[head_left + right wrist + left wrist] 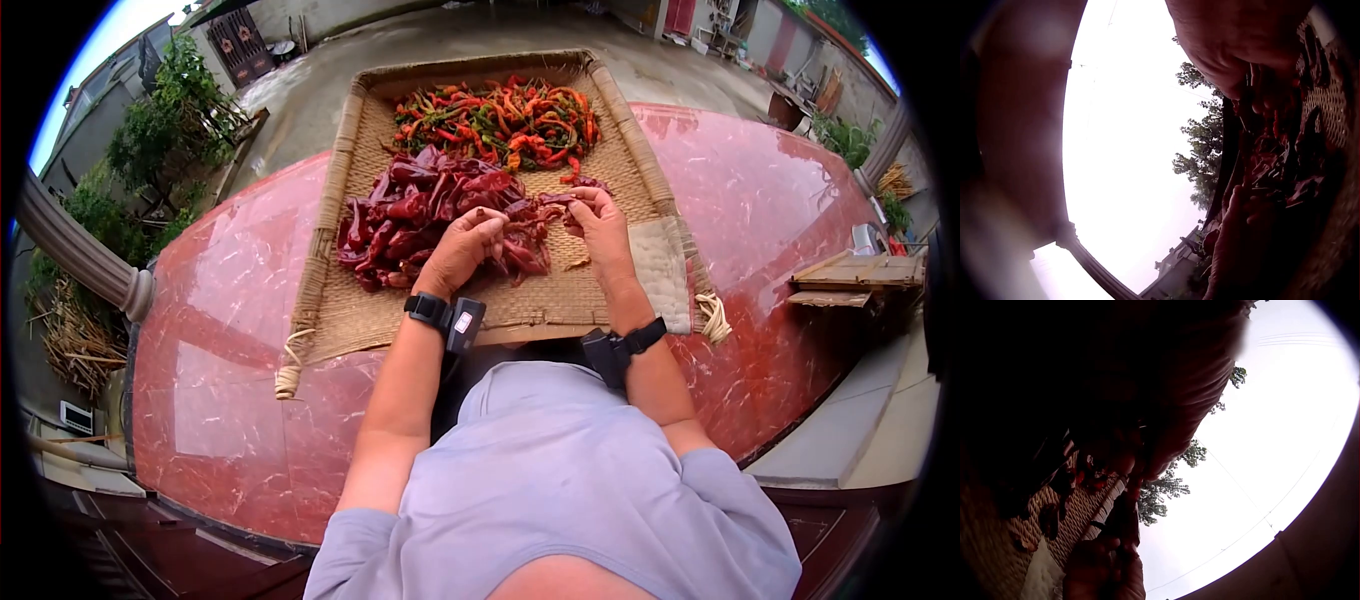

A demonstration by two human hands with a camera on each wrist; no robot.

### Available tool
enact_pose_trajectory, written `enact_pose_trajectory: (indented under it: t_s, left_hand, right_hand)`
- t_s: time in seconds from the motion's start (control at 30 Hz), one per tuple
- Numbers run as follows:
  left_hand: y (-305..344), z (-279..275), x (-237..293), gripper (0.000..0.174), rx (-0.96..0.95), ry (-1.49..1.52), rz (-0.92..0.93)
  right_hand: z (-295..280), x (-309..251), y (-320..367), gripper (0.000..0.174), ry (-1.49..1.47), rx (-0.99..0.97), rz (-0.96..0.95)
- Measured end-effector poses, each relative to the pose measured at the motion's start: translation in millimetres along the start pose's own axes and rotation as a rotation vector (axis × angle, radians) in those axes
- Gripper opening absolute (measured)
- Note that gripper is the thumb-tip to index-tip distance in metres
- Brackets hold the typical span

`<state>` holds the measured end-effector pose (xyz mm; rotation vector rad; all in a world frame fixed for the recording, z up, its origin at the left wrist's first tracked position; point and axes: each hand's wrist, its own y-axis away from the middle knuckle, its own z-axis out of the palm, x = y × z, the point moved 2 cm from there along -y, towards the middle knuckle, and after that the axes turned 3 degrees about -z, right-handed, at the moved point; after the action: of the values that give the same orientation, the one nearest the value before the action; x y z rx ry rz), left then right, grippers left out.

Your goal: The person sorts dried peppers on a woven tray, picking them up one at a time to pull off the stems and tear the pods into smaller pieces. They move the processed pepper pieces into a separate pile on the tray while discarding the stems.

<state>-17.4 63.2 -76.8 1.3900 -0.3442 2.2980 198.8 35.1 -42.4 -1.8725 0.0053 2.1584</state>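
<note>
A heap of dark red dried chili peppers (410, 205) lies on the near part of a woven mat tray (320, 330). Over its right side, my right hand (606, 240) pinches a dried chili pepper (556, 200) between thumb and fingertips. My left hand (462, 250) is just left of it, thumb and forefinger closed together on a small dark red piece of chili pepper. From the left wrist, a dark pepper (1124, 515) shows between the two hands, in deep shadow. Both hands also appear as dark shapes in the right wrist view.
Brighter red, orange and green chili peppers (500, 120) are spread at the tray's far end. Beneath the tray is a polished red stone surface (240, 320). A pale cloth patch (655, 275) covers its right near corner. A small wooden table (860, 272) stands at right.
</note>
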Motion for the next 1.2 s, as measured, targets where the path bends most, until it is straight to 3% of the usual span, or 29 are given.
enact_pose_trajectory:
  t_s: [0.2,0.23,0.37,0.47,0.5,0.67,0.77,0.87,1.0,1.1,1.2]
  left_hand:
    - [-1.2,1.5,2.1,0.015,0.002,0.017,0.007]
    - [-2.9,0.2,1.4,0.016,-0.007,0.020,0.007]
    - [0.6,2.0,3.7,0.018,-0.045,0.018,0.037]
    - [-1.2,3.6,3.6,0.018,-0.030,0.040,0.011]
    - [-2.0,3.4,4.0,0.019,-0.025,0.017,0.014]
    - [-3.7,0.8,-1.1,0.018,0.002,-0.075,-0.032]
    - [-3.8,0.8,1.6,0.021,0.002,-0.088,-0.019]
    - [-0.6,1.3,2.2,0.028,-0.041,-0.015,0.019]
    - [-0.5,2.9,4.3,0.032,-0.050,-0.019,0.022]
    - [1.0,4.8,6.3,0.031,-0.034,-0.030,0.000]
    - [0.9,3.3,4.8,0.030,-0.020,-0.036,-0.005]
  right_hand:
    - [-41.7,6.8,-15.7,0.025,0.626,0.237,-0.185]
    - [-44.7,2.1,-17.0,0.025,0.643,0.213,-0.169]
    - [-46.9,-9.0,-17.3,0.025,0.833,0.234,-0.432]
    - [-35.9,-11.8,-9.2,0.024,1.013,0.154,-0.440]
    - [-25.3,-10.1,-4.8,0.024,0.906,0.136,-0.486]
    - [34.8,-10.1,19.3,0.019,0.096,-0.505,-0.040]
    - [39.3,11.8,12.4,0.016,0.041,-0.499,-0.011]
    - [24.8,-14.2,4.6,0.016,0.180,-0.413,0.045]
    - [9.3,-29.1,-32.2,0.019,0.422,-0.304,-0.129]
    - [7.3,-32.2,-49.1,0.020,0.214,-0.255,-0.043]
    - [3.2,-30.0,-48.9,0.023,0.451,-0.234,-0.093]
